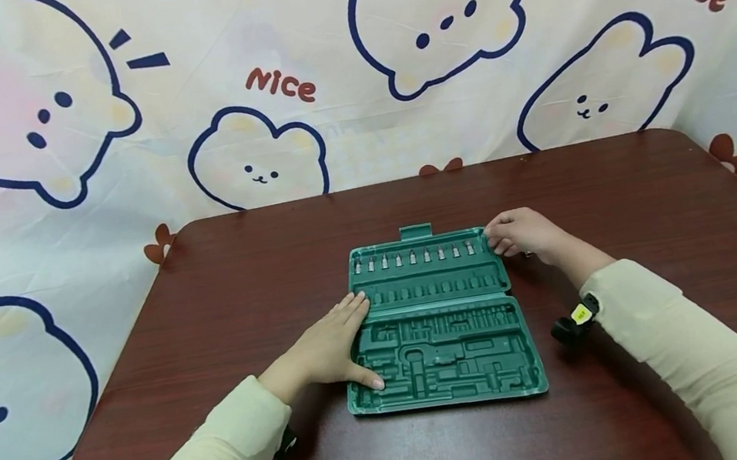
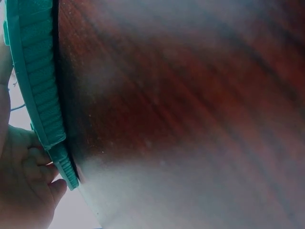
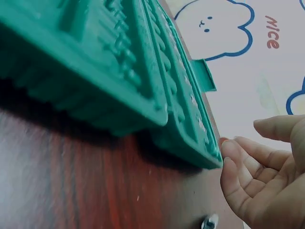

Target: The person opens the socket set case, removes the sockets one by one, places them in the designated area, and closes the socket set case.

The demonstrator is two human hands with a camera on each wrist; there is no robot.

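A green plastic tool case (image 1: 441, 356) lies unfolded on the table, with a row of several small silver bits (image 1: 412, 257) in its upper half. The moulded slots in the lower half hold nothing visible. My left hand (image 1: 337, 343) rests on the case's left edge, fingers extended and thumb over the lower half. At the upper right corner, my right hand (image 1: 526, 232) has its fingertips at the rim. In the right wrist view its thumb stands apart from the loosely bent fingers (image 3: 233, 176), with nothing seen between them. A small shiny metal piece (image 3: 209, 222) lies on the table below it.
The dark reddish-brown table (image 1: 260, 260) reaches back to a cloth backdrop (image 1: 384, 135) printed with bears. A latch tab (image 1: 415, 231) sticks out from the case's far edge. A black strap with a yellow label (image 1: 578, 315) is on my right wrist.
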